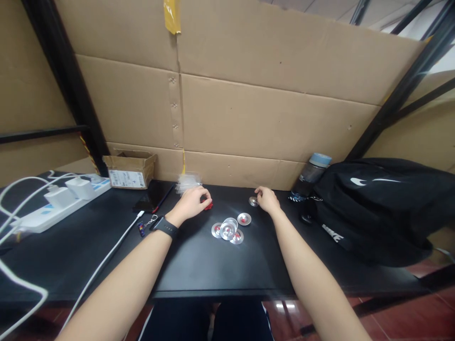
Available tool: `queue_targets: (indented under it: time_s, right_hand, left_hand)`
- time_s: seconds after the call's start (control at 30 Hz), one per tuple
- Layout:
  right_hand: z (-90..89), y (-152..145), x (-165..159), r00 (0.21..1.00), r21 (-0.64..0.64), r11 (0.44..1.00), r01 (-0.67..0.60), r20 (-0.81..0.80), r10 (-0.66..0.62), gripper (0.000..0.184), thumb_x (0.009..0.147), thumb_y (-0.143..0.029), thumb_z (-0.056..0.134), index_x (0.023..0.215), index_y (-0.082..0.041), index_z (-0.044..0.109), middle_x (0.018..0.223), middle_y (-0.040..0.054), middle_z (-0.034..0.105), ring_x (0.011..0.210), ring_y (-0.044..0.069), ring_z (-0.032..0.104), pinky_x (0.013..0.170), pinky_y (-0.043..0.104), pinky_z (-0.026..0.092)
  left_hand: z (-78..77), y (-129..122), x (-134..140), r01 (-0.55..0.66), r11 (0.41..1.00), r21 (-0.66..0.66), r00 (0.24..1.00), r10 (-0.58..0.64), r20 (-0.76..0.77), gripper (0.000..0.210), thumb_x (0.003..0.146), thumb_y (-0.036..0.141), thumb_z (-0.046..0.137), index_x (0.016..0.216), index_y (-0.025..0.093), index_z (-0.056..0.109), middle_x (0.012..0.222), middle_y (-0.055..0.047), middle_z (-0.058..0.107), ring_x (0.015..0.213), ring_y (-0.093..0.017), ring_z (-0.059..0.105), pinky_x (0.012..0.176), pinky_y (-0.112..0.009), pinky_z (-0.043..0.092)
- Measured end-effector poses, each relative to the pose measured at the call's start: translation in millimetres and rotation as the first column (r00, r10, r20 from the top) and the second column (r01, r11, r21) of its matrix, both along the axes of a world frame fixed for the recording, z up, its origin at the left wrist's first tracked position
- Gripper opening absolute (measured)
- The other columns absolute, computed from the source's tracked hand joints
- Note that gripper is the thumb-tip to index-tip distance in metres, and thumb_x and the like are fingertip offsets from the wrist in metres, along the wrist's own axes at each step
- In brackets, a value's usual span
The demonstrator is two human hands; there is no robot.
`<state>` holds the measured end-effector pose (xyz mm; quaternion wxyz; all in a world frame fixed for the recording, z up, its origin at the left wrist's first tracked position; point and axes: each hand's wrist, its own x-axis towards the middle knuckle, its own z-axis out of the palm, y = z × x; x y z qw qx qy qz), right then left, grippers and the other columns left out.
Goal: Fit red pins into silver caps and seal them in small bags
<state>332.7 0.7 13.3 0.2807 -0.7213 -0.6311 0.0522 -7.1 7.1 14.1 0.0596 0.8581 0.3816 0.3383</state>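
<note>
My left hand (pixel 190 206), with a dark watch on its wrist, is curled over small red pieces (pixel 209 205) at the back of the black table. Its fingertips are bent down by them, and what lies under the palm is hidden. Behind that hand is a stack of clear plastic pieces (pixel 188 181). Farther right, my right hand (pixel 269 200) has its thumb and fingers closed at the edge of a small round metal disc (pixel 252 201). Between my forearms lie several shiny discs with red centres, some overlapping (pixel 228 230) and one a little apart (pixel 244 219).
At left are a white power strip (pixel 64 201) with cables, an open cardboard box (pixel 130 170), a dark phone (pixel 151 198) and a keychain (pixel 142 228). A bottle (pixel 309 177) and black backpack (pixel 380 208) stand at right. A cardboard wall (pixel 249 118) closes the back.
</note>
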Motion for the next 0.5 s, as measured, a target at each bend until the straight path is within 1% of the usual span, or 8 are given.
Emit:
queue_targets:
  time_s: [0.07, 0.13, 0.17, 0.23, 0.27, 0.3, 0.4, 0.5]
  right_hand:
    - [11.4, -5.9, 0.0, 0.990, -0.003, 0.990, -0.143, -0.004, 0.143, 0.022, 0.084, -0.022, 0.064, 0.105, -0.022, 0.072, 0.106, 0.0087, 0.070, 0.092, 0.020, 0.064, 0.079, 0.029, 0.047]
    - [22.3, -14.6, -1.5, 0.940, -0.097, 0.935, -0.340, -0.046, 0.337, 0.025, 0.080, -0.035, 0.073, 0.101, -0.021, 0.074, 0.093, 0.0042, 0.072, 0.077, 0.016, 0.063, 0.070, 0.026, 0.047]
    - [26.7, -19.3, -3.1, 0.886, -0.178, 0.868, -0.463, -0.099, 0.452, 0.031, 0.078, -0.041, 0.076, 0.101, -0.020, 0.075, 0.087, 0.0029, 0.072, 0.071, 0.015, 0.062, 0.066, 0.025, 0.046]
    - [32.4, -27.5, -8.0, 0.794, -0.285, 0.741, -0.608, -0.195, 0.576, 0.040, 0.074, -0.048, 0.078, 0.102, -0.020, 0.075, 0.081, 0.0014, 0.072, 0.065, 0.014, 0.060, 0.060, 0.024, 0.043]
    - [33.6, -30.3, -11.0, 0.774, -0.314, 0.708, -0.633, -0.223, 0.593, 0.043, 0.072, -0.048, 0.079, 0.104, -0.020, 0.075, 0.079, 0.0013, 0.073, 0.064, 0.014, 0.060, 0.058, 0.023, 0.042]
    - [33.6, -32.0, -14.1, 0.773, -0.330, 0.700, -0.633, -0.231, 0.590, 0.044, 0.070, -0.047, 0.081, 0.104, -0.020, 0.075, 0.078, 0.0012, 0.073, 0.063, 0.014, 0.060, 0.058, 0.023, 0.042]
    - [28.4, -31.0, -21.4, 0.800, -0.376, 0.708, -0.598, -0.225, 0.556, 0.041, 0.061, -0.040, 0.086, 0.096, -0.020, 0.077, 0.073, 0.0013, 0.074, 0.060, 0.015, 0.062, 0.056, 0.023, 0.041]
    - [20.0, -25.2, -23.7, 0.830, -0.413, 0.723, -0.554, -0.205, 0.519, 0.028, 0.057, -0.036, 0.087, 0.076, -0.018, 0.077, 0.067, 0.0017, 0.073, 0.058, 0.015, 0.061, 0.054, 0.024, 0.040]
  left_hand:
    - [0.2, 0.2, -0.7, -0.004, 1.000, 0.001, 1.000, 0.004, 0.011, 0.012, 0.087, 0.027, 0.062, 0.081, 0.021, 0.070, 0.087, -0.005, 0.070, 0.084, -0.021, 0.064, 0.083, -0.033, 0.047]
    - [1.1, -0.3, -0.7, -0.002, 1.000, 0.003, 1.000, 0.002, 0.020, 0.012, 0.087, 0.026, 0.062, 0.082, 0.021, 0.071, 0.087, -0.004, 0.070, 0.084, -0.021, 0.064, 0.083, -0.033, 0.047]
    - [1.6, -0.8, -0.4, 0.002, 1.000, 0.003, 1.000, -0.002, 0.022, 0.012, 0.087, 0.026, 0.061, 0.082, 0.021, 0.071, 0.087, -0.004, 0.070, 0.084, -0.021, 0.064, 0.082, -0.033, 0.047]
    - [2.3, -2.1, 0.7, 0.012, 1.000, -0.001, 1.000, -0.012, 0.018, 0.012, 0.087, 0.027, 0.061, 0.082, 0.022, 0.071, 0.087, -0.004, 0.069, 0.084, -0.021, 0.063, 0.082, -0.033, 0.047]
    - [2.5, -2.9, 1.6, 0.015, 1.000, -0.005, 1.000, -0.015, 0.012, 0.012, 0.087, 0.027, 0.061, 0.081, 0.022, 0.071, 0.087, -0.004, 0.069, 0.084, -0.021, 0.063, 0.081, -0.033, 0.047]
    - [2.7, -3.8, 2.6, 0.017, 1.000, -0.011, 1.000, -0.017, 0.003, 0.013, 0.088, 0.027, 0.061, 0.081, 0.021, 0.070, 0.087, -0.004, 0.069, 0.084, -0.021, 0.063, 0.081, -0.033, 0.047]
    - [3.1, -7.2, 6.3, 0.029, 0.999, -0.030, 0.999, -0.029, -0.026, 0.013, 0.088, 0.028, 0.060, 0.082, 0.021, 0.070, 0.088, -0.005, 0.070, 0.084, -0.021, 0.063, 0.080, -0.032, 0.047]
    - [4.3, -12.3, 11.2, 0.045, 0.998, -0.032, 0.998, -0.047, -0.053, 0.014, 0.090, 0.029, 0.060, 0.083, 0.021, 0.069, 0.087, -0.004, 0.070, 0.084, -0.021, 0.063, 0.080, -0.033, 0.046]
